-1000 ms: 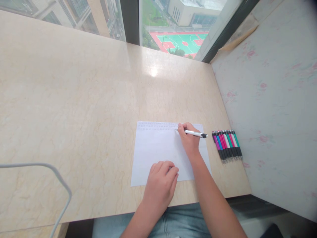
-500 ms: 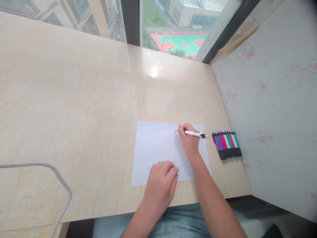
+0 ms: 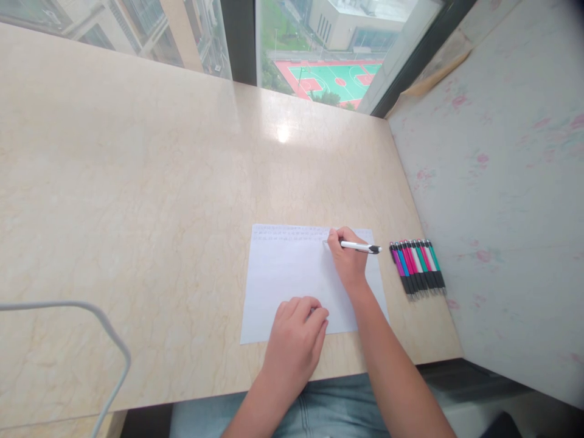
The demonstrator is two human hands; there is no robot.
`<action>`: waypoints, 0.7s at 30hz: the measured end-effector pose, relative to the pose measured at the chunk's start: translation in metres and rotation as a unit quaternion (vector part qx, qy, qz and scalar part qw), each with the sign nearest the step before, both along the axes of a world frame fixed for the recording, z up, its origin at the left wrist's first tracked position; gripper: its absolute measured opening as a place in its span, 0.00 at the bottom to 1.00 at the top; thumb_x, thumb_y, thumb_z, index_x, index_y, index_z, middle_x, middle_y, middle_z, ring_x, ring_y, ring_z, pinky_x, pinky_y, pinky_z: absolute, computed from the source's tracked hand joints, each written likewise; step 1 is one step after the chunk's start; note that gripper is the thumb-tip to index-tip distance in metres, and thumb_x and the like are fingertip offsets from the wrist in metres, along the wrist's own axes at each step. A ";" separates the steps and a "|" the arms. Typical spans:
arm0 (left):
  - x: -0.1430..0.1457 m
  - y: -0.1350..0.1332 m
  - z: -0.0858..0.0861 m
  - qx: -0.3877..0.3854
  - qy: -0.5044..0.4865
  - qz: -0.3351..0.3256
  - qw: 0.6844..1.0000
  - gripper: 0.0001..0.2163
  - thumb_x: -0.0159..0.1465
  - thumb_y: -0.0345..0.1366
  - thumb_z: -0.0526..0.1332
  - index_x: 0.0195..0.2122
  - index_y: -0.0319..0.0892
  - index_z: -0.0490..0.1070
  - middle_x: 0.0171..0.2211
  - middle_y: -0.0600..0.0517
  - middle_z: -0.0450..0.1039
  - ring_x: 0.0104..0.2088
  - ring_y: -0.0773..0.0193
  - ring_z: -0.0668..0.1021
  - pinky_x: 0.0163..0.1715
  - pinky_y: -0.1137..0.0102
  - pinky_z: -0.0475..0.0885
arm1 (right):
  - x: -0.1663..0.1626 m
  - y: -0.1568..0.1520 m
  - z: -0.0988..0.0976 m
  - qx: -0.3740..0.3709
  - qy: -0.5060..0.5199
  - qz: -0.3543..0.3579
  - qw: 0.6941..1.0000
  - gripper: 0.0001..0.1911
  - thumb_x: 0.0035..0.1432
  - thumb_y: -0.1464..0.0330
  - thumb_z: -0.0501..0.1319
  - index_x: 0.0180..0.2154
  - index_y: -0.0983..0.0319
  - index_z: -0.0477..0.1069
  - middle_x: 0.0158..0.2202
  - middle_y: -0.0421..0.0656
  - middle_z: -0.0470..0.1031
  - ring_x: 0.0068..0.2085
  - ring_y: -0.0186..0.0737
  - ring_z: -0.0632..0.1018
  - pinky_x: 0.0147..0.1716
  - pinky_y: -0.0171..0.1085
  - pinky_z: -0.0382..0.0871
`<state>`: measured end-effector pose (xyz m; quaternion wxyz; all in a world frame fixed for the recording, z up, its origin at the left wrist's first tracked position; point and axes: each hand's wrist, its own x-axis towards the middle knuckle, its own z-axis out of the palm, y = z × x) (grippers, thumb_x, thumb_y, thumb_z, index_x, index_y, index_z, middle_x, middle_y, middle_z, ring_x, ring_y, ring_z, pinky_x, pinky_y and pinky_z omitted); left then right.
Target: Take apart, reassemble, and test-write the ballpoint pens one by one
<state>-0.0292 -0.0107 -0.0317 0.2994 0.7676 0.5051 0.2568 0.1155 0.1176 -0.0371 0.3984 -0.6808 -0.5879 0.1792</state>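
Observation:
A white sheet of paper [image 3: 287, 280] lies on the beige marble table [image 3: 159, 201], with two lines of small writing along its top edge. My right hand [image 3: 347, 258] grips a white pen with a black end [image 3: 362, 247], its tip on the second written line. My left hand [image 3: 296, 340] rests on the sheet's lower edge with its fingers curled under, nothing seen in it.
A row of several pens [image 3: 417, 266] in pink, blue, green and white lies right of the paper. A wall with faded floral paper [image 3: 502, 182] stands at the right. A window [image 3: 319, 48] runs along the far edge. A grey wire frame [image 3: 91, 322] shows at lower left.

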 end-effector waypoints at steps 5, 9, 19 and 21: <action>-0.001 0.001 0.001 0.003 0.005 0.001 1.000 0.05 0.66 0.30 0.55 0.38 0.45 0.70 0.39 0.50 0.73 0.38 0.58 0.72 0.38 0.61 0.63 | 0.003 0.000 -0.001 0.010 0.056 -0.042 0.998 0.16 0.60 0.64 0.56 0.21 0.60 0.61 0.19 0.33 0.59 0.23 0.32 0.62 0.25 0.33 0.56; 0.000 0.001 0.002 0.004 0.012 0.001 1.000 0.05 0.66 0.31 0.56 0.37 0.45 0.70 0.38 0.50 0.73 0.38 0.58 0.72 0.38 0.61 0.63 | 0.006 0.001 -0.003 0.011 0.135 -0.038 0.990 0.17 0.61 0.61 0.56 0.21 0.60 0.64 0.19 0.34 0.59 0.23 0.32 0.62 0.24 0.33 0.56; 0.000 0.003 0.005 0.025 0.039 0.005 0.999 0.04 0.65 0.32 0.57 0.37 0.45 0.71 0.38 0.50 0.74 0.38 0.59 0.73 0.39 0.62 0.65 | 0.024 -0.024 0.010 -0.040 0.410 0.009 0.911 0.12 0.58 0.60 0.59 0.38 0.61 0.72 0.18 0.32 0.59 0.19 0.29 0.60 0.19 0.30 0.53; 0.001 0.003 0.006 0.036 0.039 0.009 0.999 0.05 0.64 0.31 0.57 0.37 0.45 0.72 0.38 0.50 0.74 0.38 0.59 0.73 0.39 0.62 0.66 | 0.025 -0.041 0.012 -0.062 0.434 0.009 0.899 0.21 0.57 0.59 0.61 0.50 0.59 0.67 0.16 0.29 0.57 0.17 0.29 0.57 0.16 0.29 0.50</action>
